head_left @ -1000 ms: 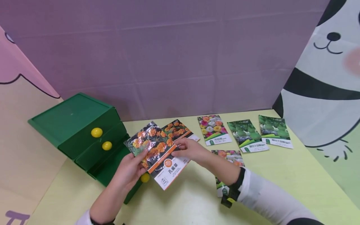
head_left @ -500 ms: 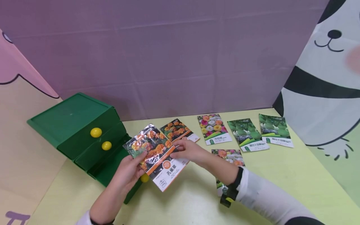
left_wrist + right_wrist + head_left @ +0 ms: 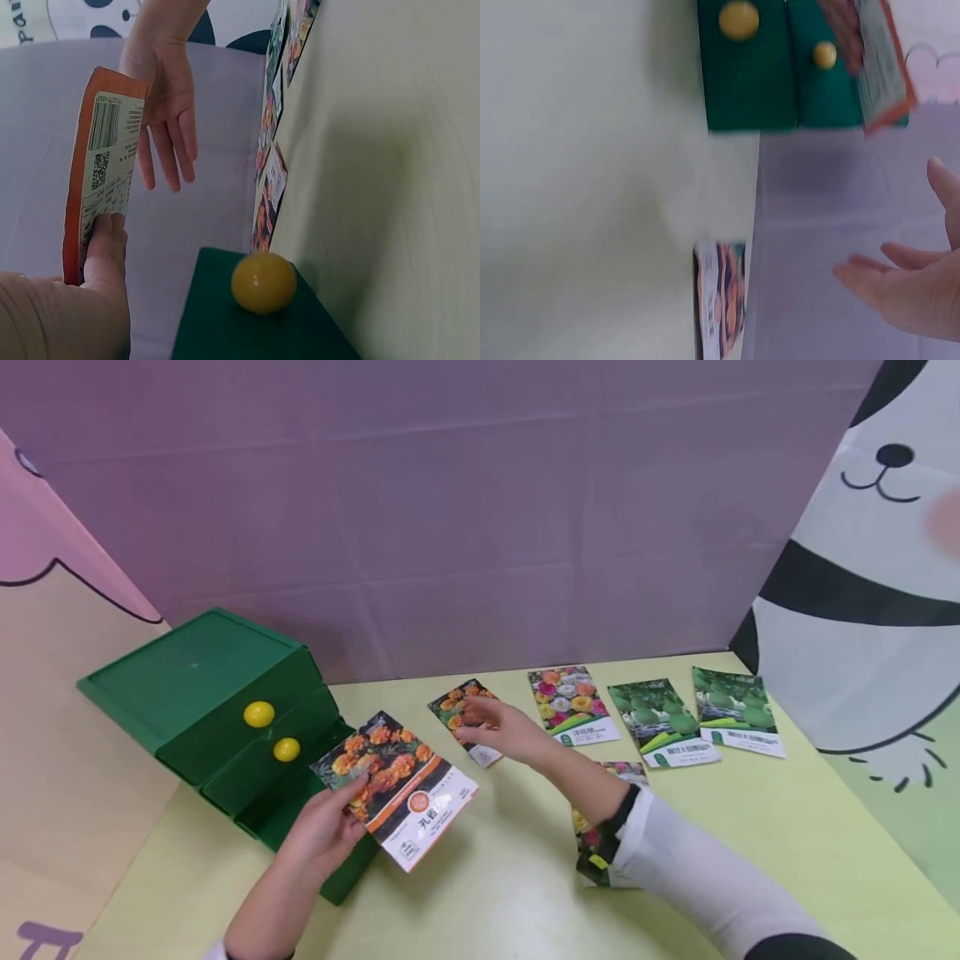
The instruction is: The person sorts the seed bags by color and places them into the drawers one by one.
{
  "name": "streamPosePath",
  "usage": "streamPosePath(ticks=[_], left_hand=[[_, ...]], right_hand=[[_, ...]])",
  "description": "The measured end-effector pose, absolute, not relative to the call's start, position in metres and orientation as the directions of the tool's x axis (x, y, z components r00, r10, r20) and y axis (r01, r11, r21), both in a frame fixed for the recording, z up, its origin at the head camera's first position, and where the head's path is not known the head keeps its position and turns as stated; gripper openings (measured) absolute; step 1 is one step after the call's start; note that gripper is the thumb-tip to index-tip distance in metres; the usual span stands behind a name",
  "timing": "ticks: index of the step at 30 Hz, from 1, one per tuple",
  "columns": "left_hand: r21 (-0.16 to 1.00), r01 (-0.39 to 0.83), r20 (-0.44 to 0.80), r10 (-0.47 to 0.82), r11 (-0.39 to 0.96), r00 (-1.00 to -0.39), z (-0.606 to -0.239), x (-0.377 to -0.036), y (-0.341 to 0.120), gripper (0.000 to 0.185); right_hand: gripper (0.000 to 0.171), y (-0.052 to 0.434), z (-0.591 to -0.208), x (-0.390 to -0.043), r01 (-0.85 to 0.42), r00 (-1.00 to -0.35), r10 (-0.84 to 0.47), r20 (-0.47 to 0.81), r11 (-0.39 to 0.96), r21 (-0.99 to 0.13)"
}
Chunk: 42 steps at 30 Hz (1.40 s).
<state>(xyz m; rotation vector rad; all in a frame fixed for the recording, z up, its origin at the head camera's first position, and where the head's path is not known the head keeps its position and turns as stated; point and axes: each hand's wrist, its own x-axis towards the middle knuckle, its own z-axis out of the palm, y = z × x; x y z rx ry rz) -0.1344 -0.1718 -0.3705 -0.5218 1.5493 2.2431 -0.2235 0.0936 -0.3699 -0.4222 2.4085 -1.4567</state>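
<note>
My left hand (image 3: 322, 831) grips a marigold seed packet (image 3: 395, 787) by its lower left edge, holding it above the table in front of the green drawer unit (image 3: 217, 718). In the left wrist view the thumb (image 3: 105, 247) presses the packet's printed back (image 3: 101, 161). My right hand (image 3: 498, 733) hovers with relaxed, spread fingers over a second marigold packet (image 3: 457, 710) lying on the table, holding nothing. The right wrist view shows those fingers (image 3: 900, 289) above that lying packet (image 3: 721, 306).
Three more seed packets lie in a row at the back: mixed flowers (image 3: 572, 704) and two green ones (image 3: 660, 721) (image 3: 738, 710). Another packet (image 3: 600, 839) lies partly under my right forearm. The drawer unit has yellow knobs (image 3: 258, 713); its bottom drawer stands pulled out.
My right hand let go of the held packet and moved back-right over the packet lying on the table. My left hand lowered the packet slightly toward the drawers.
</note>
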Motion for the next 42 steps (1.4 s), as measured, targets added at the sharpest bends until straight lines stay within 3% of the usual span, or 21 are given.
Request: streamPosePath(ticks=[8,14,17,22,27,31,35,38,42], left_hand=[[0.726,-0.545,-0.559,0.101,-0.421,-0.823,-0.384,-0.135,-0.194,0.059],[0.637,-0.571,-0.596,0.139,-0.518,-0.791,-0.388,-0.137,-0.205,0.047],[0.601,-0.576,-0.602,0.161,-0.554,-0.782,-0.39,-0.139,-0.211,0.044],[0.555,-0.568,-0.611,0.165,-0.608,-0.774,-0.395,-0.143,-0.222,0.022],[0.526,-0.574,-0.627,0.171,-0.627,-0.76,-0.397,-0.148,-0.23,0.022],[0.506,-0.581,-0.631,0.186,-0.637,-0.753,-0.398,-0.152,-0.234,0.026],[0.508,-0.577,-0.614,0.2,-0.64,-0.763,-0.401,-0.156,-0.238,0.042],[0.498,-0.57,-0.612,0.201,-0.653,-0.765,-0.404,-0.158,-0.24,0.053],[0.474,-0.557,-0.628,0.181,-0.682,-0.757,-0.406,-0.16,-0.242,0.055]], right_hand=[[0.089,0.096,-0.385,-0.273,-0.137,-0.94,-0.309,-0.146,0.733,-0.667],[0.089,0.097,-0.407,-0.296,-0.121,-0.951,-0.232,-0.204,0.888,-0.443],[0.085,0.097,-0.42,-0.306,-0.112,-0.951,-0.202,-0.235,0.93,-0.349],[0.086,0.094,-0.435,-0.317,-0.135,-0.94,-0.192,-0.281,0.968,-0.211],[0.083,0.092,-0.438,-0.32,-0.174,-0.932,-0.194,-0.305,0.98,-0.092],[0.081,0.092,-0.436,-0.319,-0.174,-0.934,-0.186,-0.306,0.982,-0.066],[0.078,0.093,-0.435,-0.316,-0.181,-0.936,-0.195,-0.292,0.981,-0.076],[0.078,0.095,-0.434,-0.313,-0.158,-0.943,-0.19,-0.275,0.978,-0.135],[0.078,0.097,-0.433,-0.31,-0.124,-0.951,-0.177,-0.253,0.969,-0.211]])
